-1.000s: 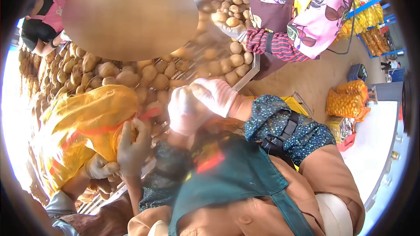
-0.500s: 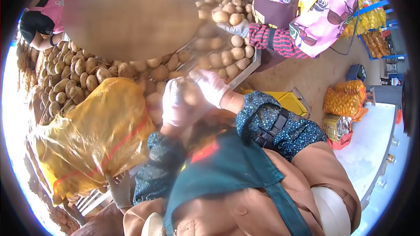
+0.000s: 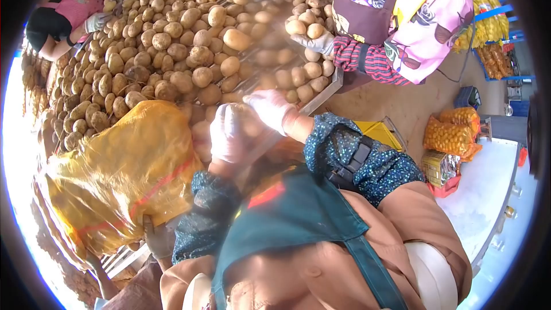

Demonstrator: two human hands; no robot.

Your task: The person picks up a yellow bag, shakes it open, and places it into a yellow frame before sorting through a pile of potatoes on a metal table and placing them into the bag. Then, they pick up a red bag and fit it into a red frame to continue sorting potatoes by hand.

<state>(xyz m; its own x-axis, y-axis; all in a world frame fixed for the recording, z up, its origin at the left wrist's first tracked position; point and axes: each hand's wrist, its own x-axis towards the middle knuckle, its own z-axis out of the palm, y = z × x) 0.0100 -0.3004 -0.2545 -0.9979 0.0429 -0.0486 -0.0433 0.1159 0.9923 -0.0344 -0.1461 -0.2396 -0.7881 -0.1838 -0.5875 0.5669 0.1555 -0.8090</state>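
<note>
Two hands, left hand (image 3: 227, 136) and right hand (image 3: 268, 109), are close together over the table (image 3: 320, 97), perhaps to reach the same small area. Their fingers look partly bent, but because of blur I cannot tell if they grasp anything. Potatoes (image 3: 202, 77), too many to count, lie before them; one metal rim probably prevents rolling off. One co-worker's hand (image 3: 319, 42) seems to support two potatoes from below. One yellow sack (image 3: 129, 166) is beside the left hand.
</note>
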